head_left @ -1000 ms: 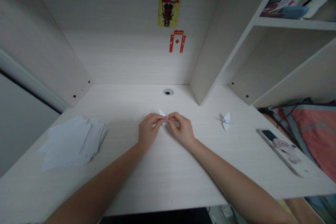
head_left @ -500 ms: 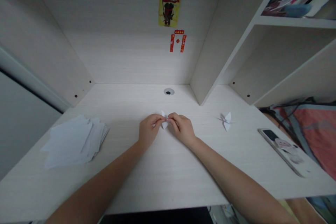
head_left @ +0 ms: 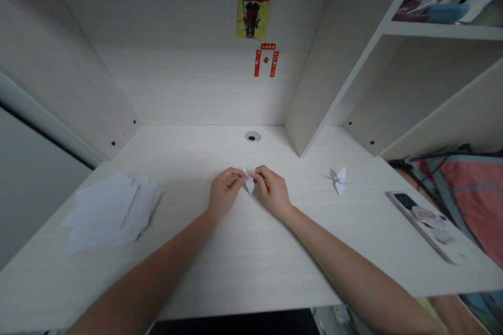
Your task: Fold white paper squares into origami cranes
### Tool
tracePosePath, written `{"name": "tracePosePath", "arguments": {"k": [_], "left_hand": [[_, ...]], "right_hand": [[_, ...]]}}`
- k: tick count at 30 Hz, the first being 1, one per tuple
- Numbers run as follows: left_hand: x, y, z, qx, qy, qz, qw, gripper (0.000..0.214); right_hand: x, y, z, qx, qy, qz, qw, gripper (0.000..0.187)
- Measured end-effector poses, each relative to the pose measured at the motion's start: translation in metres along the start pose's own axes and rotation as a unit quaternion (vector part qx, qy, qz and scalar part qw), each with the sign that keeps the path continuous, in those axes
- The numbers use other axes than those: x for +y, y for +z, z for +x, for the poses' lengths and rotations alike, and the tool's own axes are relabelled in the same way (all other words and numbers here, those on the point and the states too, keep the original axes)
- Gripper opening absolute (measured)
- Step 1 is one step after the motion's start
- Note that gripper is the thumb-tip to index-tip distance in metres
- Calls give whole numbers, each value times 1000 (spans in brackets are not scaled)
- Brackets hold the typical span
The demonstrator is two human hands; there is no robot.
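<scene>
A small white origami crane (head_left: 249,184) is held just above the desk between my two hands, its folded wings pointing toward and away from me. My left hand (head_left: 225,191) pinches its left end between thumb and fingers. On the opposite side, my right hand (head_left: 272,188) pinches the right end. The fingertips hide the parts they grip. A second white paper crane (head_left: 339,181) rests on the desk to the right, apart from my hands.
A loose stack of white paper sheets (head_left: 110,214) lies on the left of the desk (head_left: 236,267). At the right is a phone (head_left: 424,226) in a decorated case. A shelf divider (head_left: 314,89) rises behind, and a cable hole (head_left: 252,136) sits near the back wall.
The crane between my fingers has tilted and shifted slightly to the right. My fingertips have moved a little farther apart, showing more of the paper.
</scene>
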State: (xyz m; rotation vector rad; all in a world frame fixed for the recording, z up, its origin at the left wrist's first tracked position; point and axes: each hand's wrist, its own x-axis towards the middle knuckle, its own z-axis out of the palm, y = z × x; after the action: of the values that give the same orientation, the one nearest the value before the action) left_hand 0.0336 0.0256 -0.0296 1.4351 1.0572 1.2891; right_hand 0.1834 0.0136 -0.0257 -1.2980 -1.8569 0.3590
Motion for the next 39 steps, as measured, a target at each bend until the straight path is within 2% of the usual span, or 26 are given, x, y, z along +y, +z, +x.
{"name": "tracePosePath", "arguments": {"k": [8,16,22,29,34,39], "left_hand": [[-1,0,2,7,-14,-26,1000,13],[0,0,0,-1,-4,-1,1000,13],[-2,3,-2,-10,2,7,1000,23],[-3,0,-3,-7,36,74,997,15],[2,0,-6,-11,57,125,990,15],[6,0,-7,-9,72,162,984,14]], "right_hand": [[-2,1,1,19,54,87,995,18],[-2,-1,1,29,51,131,990,18],[-2,-1,2,35,45,109,992,19],[-5,-4,1,25,9,42,999,16],[-4,-3,-1,44,38,22,998,16],[-3,1,-2,62,74,58,994,17]]}}
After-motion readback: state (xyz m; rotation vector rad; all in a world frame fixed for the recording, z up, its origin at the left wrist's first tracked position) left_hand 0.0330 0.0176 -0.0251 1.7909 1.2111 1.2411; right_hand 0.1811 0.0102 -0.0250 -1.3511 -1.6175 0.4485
